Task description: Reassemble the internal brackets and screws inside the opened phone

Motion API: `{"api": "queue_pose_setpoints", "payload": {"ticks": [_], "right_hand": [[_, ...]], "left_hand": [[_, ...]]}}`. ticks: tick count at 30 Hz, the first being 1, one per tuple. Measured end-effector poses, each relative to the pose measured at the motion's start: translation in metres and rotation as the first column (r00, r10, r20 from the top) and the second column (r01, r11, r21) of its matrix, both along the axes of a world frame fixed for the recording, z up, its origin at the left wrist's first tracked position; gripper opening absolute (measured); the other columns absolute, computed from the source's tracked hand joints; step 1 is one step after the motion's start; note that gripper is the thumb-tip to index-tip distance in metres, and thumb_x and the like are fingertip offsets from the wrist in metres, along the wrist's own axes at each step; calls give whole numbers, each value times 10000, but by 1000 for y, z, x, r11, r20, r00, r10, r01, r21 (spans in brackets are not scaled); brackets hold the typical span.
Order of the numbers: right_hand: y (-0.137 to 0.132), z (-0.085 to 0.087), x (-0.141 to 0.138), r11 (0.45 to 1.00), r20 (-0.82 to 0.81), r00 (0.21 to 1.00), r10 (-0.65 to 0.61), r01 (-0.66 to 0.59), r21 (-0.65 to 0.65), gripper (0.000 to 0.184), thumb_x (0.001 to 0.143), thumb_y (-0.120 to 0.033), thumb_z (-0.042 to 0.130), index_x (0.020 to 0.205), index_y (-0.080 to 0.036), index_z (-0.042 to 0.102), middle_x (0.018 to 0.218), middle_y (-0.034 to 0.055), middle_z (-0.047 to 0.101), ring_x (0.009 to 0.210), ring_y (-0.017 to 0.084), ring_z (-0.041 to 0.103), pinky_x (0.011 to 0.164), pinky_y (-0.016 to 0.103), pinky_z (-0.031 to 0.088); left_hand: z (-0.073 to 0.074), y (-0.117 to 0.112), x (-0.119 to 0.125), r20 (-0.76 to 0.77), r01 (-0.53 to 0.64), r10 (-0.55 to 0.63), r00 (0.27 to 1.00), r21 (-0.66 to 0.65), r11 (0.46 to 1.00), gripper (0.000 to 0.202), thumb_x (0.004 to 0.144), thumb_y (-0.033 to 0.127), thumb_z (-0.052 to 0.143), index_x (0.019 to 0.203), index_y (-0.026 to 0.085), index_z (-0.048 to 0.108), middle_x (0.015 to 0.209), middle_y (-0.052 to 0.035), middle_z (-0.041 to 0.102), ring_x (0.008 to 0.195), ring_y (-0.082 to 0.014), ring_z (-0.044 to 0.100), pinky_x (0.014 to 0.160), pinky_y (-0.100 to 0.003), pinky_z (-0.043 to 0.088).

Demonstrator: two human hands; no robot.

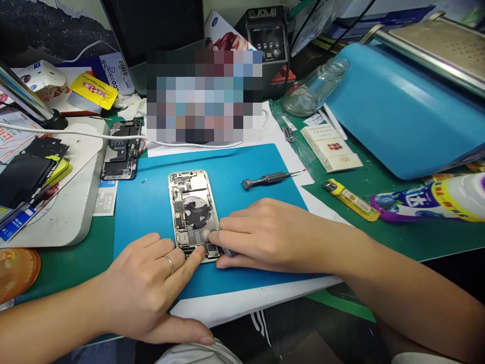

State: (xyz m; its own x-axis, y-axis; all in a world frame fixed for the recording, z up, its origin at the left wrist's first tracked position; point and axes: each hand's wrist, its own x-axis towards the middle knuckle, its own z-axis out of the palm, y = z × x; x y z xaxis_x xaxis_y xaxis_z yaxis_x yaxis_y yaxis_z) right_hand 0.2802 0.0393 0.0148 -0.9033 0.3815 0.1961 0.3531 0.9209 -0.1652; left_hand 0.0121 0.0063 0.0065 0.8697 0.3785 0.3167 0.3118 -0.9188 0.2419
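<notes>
An opened smartphone lies on the blue mat with its circuit boards and inner parts bare. My left hand comes in from the lower left; its index fingertip presses the phone's bottom end, the thumb is spread away and the other fingers are bent. At the lower right edge of the phone is my right hand, closed with its fingertips together. Between its fingers a short piece of a dark grey tool shows; the rest is hidden. A dark screwdriver lies on the mat beyond my right hand.
A second opened phone lies left of the blue mat. On the right are a cigarette box, a yellow utility knife, a purple bottle and a glass jar. A white cable crosses the back.
</notes>
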Motion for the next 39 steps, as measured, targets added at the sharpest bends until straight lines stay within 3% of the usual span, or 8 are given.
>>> {"api": "queue_pose_setpoints", "payload": {"ticks": [19,30,39], "right_hand": [[1,-1,0,997,51,999,4,0,-80,315,1098,-357,441,1009,-166,675,774,-3,676,638,131,569,549,329,251],[5,4,3,999,1,1000,-26,26,-29,416,1119,-355,355,972,-158,690,740,-2,649,623,138,547,547,321,262],[5,1,2,996,36,999,-41,44,-82,303,1094,-327,424,987,-171,661,757,-3,676,639,137,578,544,332,224]], "left_hand": [[2,1,1,13,-11,11,1000,15,1000,513,1033,449,529,1275,5,617,727,-45,637,622,-198,545,546,-355,332],[3,2,2,-20,-12,12,1000,-9,1000,451,1046,404,508,1289,40,615,779,-54,645,678,-202,561,586,-353,356],[1,2,1,-18,-16,16,1000,-5,1000,458,1053,389,508,1324,29,593,790,-45,643,685,-201,543,584,-359,340]]}}
